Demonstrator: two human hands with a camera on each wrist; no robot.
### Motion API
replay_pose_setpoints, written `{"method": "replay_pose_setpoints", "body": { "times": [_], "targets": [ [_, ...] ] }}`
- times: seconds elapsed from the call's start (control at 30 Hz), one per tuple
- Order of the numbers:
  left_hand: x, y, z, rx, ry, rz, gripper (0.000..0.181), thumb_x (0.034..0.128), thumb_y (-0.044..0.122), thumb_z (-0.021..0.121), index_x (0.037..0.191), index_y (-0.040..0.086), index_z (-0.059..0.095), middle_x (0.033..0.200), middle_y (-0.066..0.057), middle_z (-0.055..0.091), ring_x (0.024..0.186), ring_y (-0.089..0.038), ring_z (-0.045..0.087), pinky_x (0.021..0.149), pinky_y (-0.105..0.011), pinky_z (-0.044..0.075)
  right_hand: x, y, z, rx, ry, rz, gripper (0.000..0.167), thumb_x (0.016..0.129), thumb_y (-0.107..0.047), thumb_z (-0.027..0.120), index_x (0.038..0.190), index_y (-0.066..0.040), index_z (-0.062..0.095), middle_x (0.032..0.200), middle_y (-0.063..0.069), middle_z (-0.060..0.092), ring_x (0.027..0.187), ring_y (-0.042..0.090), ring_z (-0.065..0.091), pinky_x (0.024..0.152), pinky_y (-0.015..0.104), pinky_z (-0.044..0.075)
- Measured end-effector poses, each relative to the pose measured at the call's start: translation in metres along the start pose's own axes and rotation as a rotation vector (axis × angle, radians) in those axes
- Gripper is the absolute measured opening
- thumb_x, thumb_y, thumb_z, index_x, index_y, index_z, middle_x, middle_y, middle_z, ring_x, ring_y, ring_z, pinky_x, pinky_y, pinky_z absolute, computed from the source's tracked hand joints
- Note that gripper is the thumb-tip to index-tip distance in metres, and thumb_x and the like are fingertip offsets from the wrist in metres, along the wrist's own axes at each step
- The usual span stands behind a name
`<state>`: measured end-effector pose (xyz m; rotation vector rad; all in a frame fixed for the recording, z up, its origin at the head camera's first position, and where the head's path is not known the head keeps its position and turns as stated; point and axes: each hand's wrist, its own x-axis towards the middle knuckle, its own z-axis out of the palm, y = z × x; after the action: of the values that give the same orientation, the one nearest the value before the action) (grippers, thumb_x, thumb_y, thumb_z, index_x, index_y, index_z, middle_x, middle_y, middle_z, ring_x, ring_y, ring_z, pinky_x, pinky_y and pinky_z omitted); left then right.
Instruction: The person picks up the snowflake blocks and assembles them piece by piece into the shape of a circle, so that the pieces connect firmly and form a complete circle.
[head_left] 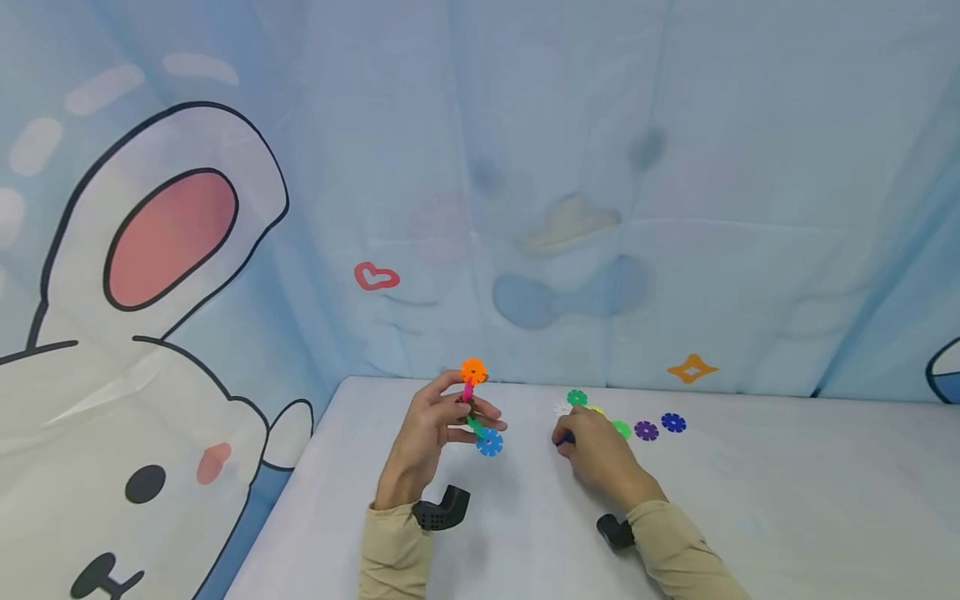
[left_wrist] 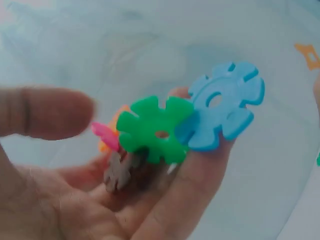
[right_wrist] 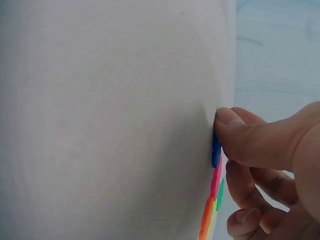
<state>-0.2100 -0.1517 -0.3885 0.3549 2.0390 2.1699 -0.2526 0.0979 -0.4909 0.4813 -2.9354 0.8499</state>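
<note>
A joined chain of notched flower-shaped plastic discs rests in my left hand (head_left: 422, 437), held among its fingers. Its parts are an orange disc (head_left: 473, 371), a pink disc (left_wrist: 106, 136), a brown disc (left_wrist: 118, 172), a green disc (left_wrist: 150, 125) and a light blue disc (left_wrist: 227, 107). The left wrist view shows the thumb apart from the green disc. On the table, my right hand (head_left: 606, 458) pinches the edge of a dark blue disc (right_wrist: 216, 150) between thumb and finger. That hand hides most of this disc in the head view.
Loose discs lie around the right hand on the white table (head_left: 525, 533): a green disc (head_left: 577, 397), a light green disc (head_left: 622, 430), a purple disc (head_left: 647, 431) and another blue disc (head_left: 673, 422), among others. A printed blue curtain (head_left: 750, 275) hangs behind the table's back edge.
</note>
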Motion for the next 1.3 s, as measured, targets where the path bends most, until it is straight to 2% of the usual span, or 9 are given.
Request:
{"method": "replay_pose_setpoints", "body": {
  "times": [0.17,0.3,0.4,0.57,0.7,0.87,1.1,1.2,1.3],
  "targets": [
    [0.002,-0.002,0.004,-0.024,0.062,-0.065,0.036,0.1146,0.033,0.039,0.123,0.005,0.060,0.100,-0.009,0.079,0.096,-0.032,0.081,0.070,-0.031,0.060,-0.002,0.003,0.000,0.004,0.006,0.029,0.013,0.090,-0.002,0.082,0.097,-0.010,0.075,0.100,0.007,0.066,0.093,0.023,0.066,0.087,0.045,0.061],
    [0.003,-0.004,0.005,0.010,0.106,-0.060,0.036,0.1157,0.030,0.040,0.123,0.003,0.062,0.099,-0.009,0.079,0.094,-0.030,0.081,0.064,-0.027,0.059,-0.001,0.005,0.001,0.009,0.035,0.025,0.026,0.086,-0.004,0.086,0.110,-0.007,0.077,0.110,0.010,0.070,0.103,0.029,0.069,0.093,0.050,0.061],
    [0.003,-0.004,0.005,0.031,0.122,-0.039,0.033,0.1152,0.026,0.040,0.122,0.002,0.063,0.100,-0.013,0.081,0.092,-0.030,0.082,0.064,-0.029,0.060,0.000,0.006,0.000,0.019,0.026,0.013,0.031,0.085,-0.005,0.088,0.113,-0.006,0.076,0.106,0.008,0.073,0.100,0.026,0.070,0.090,0.047,0.062],
    [0.003,-0.004,0.005,0.047,0.124,-0.018,0.026,0.1140,0.023,0.046,0.117,0.006,0.065,0.102,-0.016,0.081,0.089,-0.029,0.082,0.067,-0.033,0.062,0.001,0.010,-0.003,0.057,-0.008,0.013,0.025,0.083,-0.007,0.090,0.103,-0.007,0.076,0.097,0.004,0.070,0.091,0.020,0.067,0.084,0.042,0.060],
    [0.002,-0.004,0.005,0.049,0.120,-0.008,0.023,0.1122,0.019,0.051,0.114,0.004,0.068,0.102,-0.015,0.081,0.087,-0.025,0.081,0.065,-0.032,0.062,0.000,0.017,-0.008,0.116,-0.026,0.026,0.023,0.082,-0.007,0.091,0.092,-0.009,0.070,0.090,0.003,0.064,0.083,0.018,0.059,0.076,0.035,0.053],
    [0.000,-0.004,0.004,0.090,0.122,0.048,0.022,0.1093,0.017,0.059,0.117,0.001,0.073,0.099,-0.010,0.081,0.084,-0.025,0.081,0.066,-0.031,0.062,0.000,0.025,-0.018,0.190,-0.030,0.014,0.022,0.086,-0.008,0.088,0.089,-0.010,0.066,0.083,0.001,0.062,0.078,0.016,0.055,0.069,0.027,0.049],
    [-0.001,-0.004,0.003,0.131,0.078,0.131,0.022,0.1075,0.015,0.063,0.117,-0.001,0.075,0.099,-0.005,0.079,0.077,-0.021,0.079,0.063,-0.025,0.060,-0.002,0.021,-0.042,0.280,0.062,-0.077,0.012,0.094,-0.009,0.080,0.106,-0.007,0.078,0.090,0.001,0.075,0.083,0.014,0.068,0.067,0.024,0.056],
    [-0.001,-0.004,0.002,0.128,0.058,0.140,0.021,0.1072,0.014,0.063,0.116,-0.002,0.074,0.100,-0.004,0.078,0.074,-0.017,0.078,0.060,-0.025,0.059,-0.004,0.012,-0.050,0.358,0.126,-0.117,0.019,0.097,-0.007,0.076,0.116,-0.006,0.078,0.093,0.003,0.078,0.085,0.016,0.075,0.068,0.023,0.060],
    [-0.001,-0.004,0.003,0.119,0.048,0.135,0.020,0.1070,0.013,0.062,0.117,-0.002,0.072,0.104,-0.009,0.077,0.070,-0.014,0.076,0.059,-0.024,0.059,-0.007,-0.002,-0.056,0.453,0.216,-0.143,0.019,0.098,-0.008,0.076,0.117,-0.005,0.076,0.093,0.004,0.078,0.083,0.011,0.077,0.074,0.021,0.063]
  ]
}}
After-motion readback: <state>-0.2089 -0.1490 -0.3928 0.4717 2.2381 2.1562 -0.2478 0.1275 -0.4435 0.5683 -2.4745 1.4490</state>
